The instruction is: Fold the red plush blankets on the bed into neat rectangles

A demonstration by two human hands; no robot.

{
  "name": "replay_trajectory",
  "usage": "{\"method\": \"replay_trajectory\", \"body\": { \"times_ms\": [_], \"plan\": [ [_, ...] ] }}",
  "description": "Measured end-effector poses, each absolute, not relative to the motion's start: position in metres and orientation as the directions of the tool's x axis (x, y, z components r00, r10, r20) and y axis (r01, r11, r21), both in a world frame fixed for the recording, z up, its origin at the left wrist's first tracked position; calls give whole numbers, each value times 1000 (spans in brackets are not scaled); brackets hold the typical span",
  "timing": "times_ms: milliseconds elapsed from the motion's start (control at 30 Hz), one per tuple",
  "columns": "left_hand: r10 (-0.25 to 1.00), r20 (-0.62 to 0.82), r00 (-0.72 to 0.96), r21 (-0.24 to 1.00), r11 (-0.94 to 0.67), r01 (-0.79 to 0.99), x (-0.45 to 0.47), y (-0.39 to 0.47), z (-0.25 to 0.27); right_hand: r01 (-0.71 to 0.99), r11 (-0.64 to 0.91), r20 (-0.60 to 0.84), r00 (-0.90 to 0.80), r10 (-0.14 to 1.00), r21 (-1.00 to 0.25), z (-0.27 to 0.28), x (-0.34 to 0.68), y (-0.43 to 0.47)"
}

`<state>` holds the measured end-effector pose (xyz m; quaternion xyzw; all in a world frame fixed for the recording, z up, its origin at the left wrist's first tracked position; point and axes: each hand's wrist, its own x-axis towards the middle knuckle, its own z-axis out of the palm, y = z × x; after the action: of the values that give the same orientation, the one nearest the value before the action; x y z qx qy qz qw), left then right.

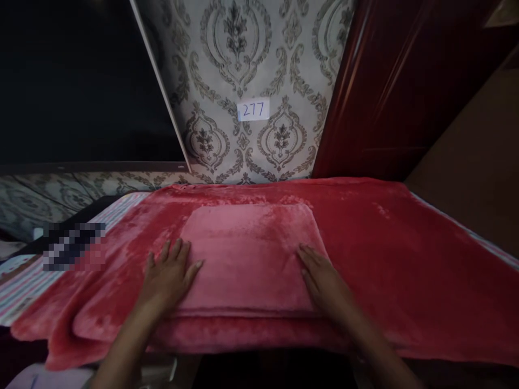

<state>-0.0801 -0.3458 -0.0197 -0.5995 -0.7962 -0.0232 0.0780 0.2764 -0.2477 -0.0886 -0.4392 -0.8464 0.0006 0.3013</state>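
Note:
A pink folded plush cloth [247,259], roughly square, lies flat on a larger red plush blanket [397,259]. Its near edge shows stacked layers. My left hand [168,273] rests at its left edge, palm down with fingers spread, partly on the red blanket. At the right edge, my right hand [322,275] lies flat with its fingers stretched out over the pink cloth. Neither hand grasps anything. The cloth's lower right corner is partly hidden by my right hand and wrist.
Striped fabric [24,286] shows beneath the blanket at the left. A large dark screen [81,86] stands at the back left, and a dark red glossy panel [377,97] at the back right. Patterned wallpaper [243,65] carries a paper label [253,109] reading 277.

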Motion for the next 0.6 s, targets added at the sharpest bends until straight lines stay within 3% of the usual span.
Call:
{"method": "replay_trajectory", "body": {
  "times_ms": [200, 267, 367, 600],
  "plan": [
    [976, 93, 198, 65, -204, 977, 2, -253, 25, 812, 498, 438, -345, 830, -304, 0, 236, -175],
    [968, 33, 248, 84, -250, 965, 33, -220, 28, 863, 418, 340, -316, 885, -285, 13, 211, -151],
    [961, 56, 269, 48, -272, 961, 56, -189, 11, 907, 338, 251, -276, 928, -252, 1, 186, -135],
    [945, 157, 286, 50, -297, 953, 49, -182, -38, 912, 350, 315, -275, 908, -212, -53, 184, -139]
  ]
}}
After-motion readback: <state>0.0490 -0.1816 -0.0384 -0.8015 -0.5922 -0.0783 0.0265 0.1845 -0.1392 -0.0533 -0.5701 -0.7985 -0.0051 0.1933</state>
